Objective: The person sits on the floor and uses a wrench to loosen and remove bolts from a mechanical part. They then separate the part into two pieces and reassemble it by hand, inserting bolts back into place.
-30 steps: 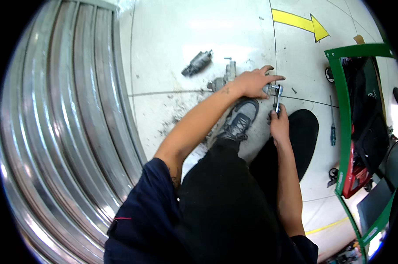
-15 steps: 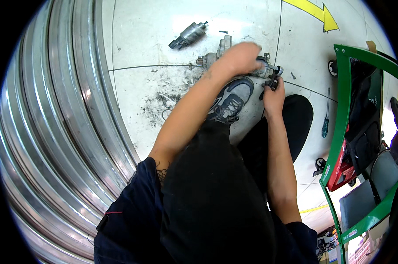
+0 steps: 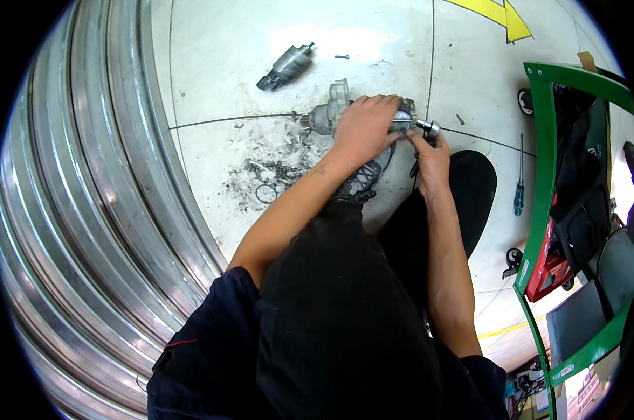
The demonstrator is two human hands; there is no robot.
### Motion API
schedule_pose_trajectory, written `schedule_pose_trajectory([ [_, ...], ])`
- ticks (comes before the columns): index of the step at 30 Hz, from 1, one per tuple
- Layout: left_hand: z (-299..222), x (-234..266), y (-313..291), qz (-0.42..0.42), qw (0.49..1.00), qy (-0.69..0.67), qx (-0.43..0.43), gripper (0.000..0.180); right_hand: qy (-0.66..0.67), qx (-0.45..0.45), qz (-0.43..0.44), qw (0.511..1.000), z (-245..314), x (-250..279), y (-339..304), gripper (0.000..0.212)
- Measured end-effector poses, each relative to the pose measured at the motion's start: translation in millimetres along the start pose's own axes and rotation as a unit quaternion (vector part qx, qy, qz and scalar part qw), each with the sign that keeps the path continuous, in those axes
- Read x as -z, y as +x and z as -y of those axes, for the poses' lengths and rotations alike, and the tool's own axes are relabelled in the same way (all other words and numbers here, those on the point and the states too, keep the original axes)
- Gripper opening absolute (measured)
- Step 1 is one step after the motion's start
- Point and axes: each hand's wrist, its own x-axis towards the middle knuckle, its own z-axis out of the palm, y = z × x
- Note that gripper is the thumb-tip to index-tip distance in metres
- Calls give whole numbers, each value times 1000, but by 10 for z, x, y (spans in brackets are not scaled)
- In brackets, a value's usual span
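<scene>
On the floor in front of my shoe lies a grey metal starter motor (image 3: 322, 120), its toothed pinion end to the left. My left hand (image 3: 364, 128) is closed over the middle of its body and hides much of it. My right hand (image 3: 435, 164) grips a ratchet wrench (image 3: 434, 130) with a dark handle, mostly covered by the fingers. The ratchet's shiny socket end meets the motor's right end; whether it is seated on a bolt is too small to tell. Beyond the motor rests a detached solenoid (image 3: 287, 68), a cylinder with a dark connector.
One bolt (image 3: 341, 57) lies past the motor, another bolt (image 3: 460, 119) to its right. A screwdriver (image 3: 519, 183) is on the floor near a green-framed wheeled cart (image 3: 539, 175). Black grime and a thin ring (image 3: 266, 193) lie left of my shoe. A ribbed metal shutter (image 3: 93, 210) lines the left.
My left hand has come down and left onto the motor's body. The ratchet's head, in my right hand, has shifted slightly left and down. The whole view has shifted a little.
</scene>
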Motion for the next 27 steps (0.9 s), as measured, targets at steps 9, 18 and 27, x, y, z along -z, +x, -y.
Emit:
schedule_pose_trajectory([
  [9, 34, 136, 336, 116, 974, -119, 153, 29, 5, -3, -24, 1000, 9, 19, 28, 28],
  [18, 229, 3, 494, 123, 981, -138, 58, 25, 12, 43, 20, 999, 15, -80, 94, 28],
  [27, 210, 36, 563, 175, 983, -61, 14, 22, 16, 45, 12, 999, 69, -134, 75, 25],
])
